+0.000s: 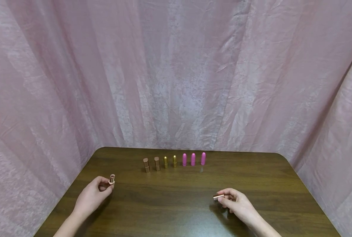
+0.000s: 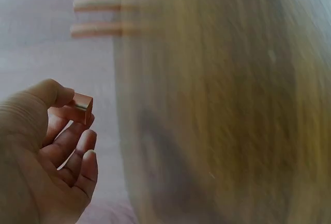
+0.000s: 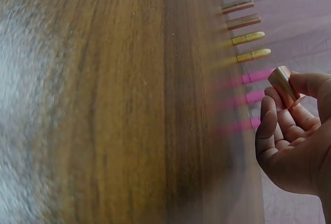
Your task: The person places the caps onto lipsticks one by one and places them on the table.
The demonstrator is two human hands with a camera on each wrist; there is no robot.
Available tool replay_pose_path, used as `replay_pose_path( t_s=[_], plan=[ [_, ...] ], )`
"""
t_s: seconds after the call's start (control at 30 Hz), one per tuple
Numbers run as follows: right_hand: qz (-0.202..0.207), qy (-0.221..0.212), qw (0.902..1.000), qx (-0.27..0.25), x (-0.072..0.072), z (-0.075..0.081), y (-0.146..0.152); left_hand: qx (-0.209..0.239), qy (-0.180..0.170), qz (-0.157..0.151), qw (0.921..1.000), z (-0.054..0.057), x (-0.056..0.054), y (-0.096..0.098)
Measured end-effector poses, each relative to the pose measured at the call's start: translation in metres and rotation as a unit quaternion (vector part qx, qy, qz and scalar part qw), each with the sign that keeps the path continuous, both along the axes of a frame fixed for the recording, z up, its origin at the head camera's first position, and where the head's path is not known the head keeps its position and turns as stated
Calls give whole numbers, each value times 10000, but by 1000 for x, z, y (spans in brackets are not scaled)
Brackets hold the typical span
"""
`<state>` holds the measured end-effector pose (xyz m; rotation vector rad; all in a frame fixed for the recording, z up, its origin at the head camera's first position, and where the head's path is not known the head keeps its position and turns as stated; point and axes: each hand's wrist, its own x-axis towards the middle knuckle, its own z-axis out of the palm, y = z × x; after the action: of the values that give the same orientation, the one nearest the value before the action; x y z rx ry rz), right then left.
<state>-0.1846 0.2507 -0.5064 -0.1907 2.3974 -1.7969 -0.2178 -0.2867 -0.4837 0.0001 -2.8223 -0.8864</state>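
My left hand (image 1: 91, 197) pinches an uncapped rose-gold lipstick (image 1: 112, 178) over the table's left side; its inner tube points up. In the left wrist view, the thumb and fingers grip its squared base (image 2: 80, 108). At the right, a rose-gold lipstick cap (image 1: 218, 197) is held tilted nearly flat between the thumb and fingers of my right hand (image 1: 238, 204). The same cap (image 3: 284, 86) shows in the right wrist view. Both hands are raised above the wood and far apart.
Along the back of the brown wooden table (image 1: 164, 204) stands a row of upright lipsticks: two rose-gold ones (image 1: 146, 165), two slim gold ones (image 1: 165, 162) and three pink ones (image 1: 193, 159). Pink curtains (image 1: 176, 75) hang behind and at both sides.
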Motion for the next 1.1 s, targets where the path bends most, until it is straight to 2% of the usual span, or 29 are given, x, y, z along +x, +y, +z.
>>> replay_pose_path(
  t_s=[0.23, 0.4, 0.67, 0.73, 0.97, 1.1],
  plan=[
    [-94, -64, 9999, -22, 0, 3, 2, -298, 358, -386, 9982, 15, 3, 34],
    [-187, -13, 9998, -97, -2, 3, 3, -626, 793, -803, 9916, 24, 6, 58],
    [-279, -1, 9996, -104, -3, 5, 4, -1165, 1757, -1551, 9651, 28, 8, 88],
    [-297, 11, 9995, -127, -3, 5, 5, -1181, 1811, -1678, 9618, 28, 8, 94],
    [-286, -33, 9990, -341, -3, 5, 4, -1068, 1788, -1936, 9587, 31, 10, 117],
    [-290, -22, 9988, -394, -3, 6, 3, -1144, 1915, -2138, 9511, 31, 10, 129]
  ],
)
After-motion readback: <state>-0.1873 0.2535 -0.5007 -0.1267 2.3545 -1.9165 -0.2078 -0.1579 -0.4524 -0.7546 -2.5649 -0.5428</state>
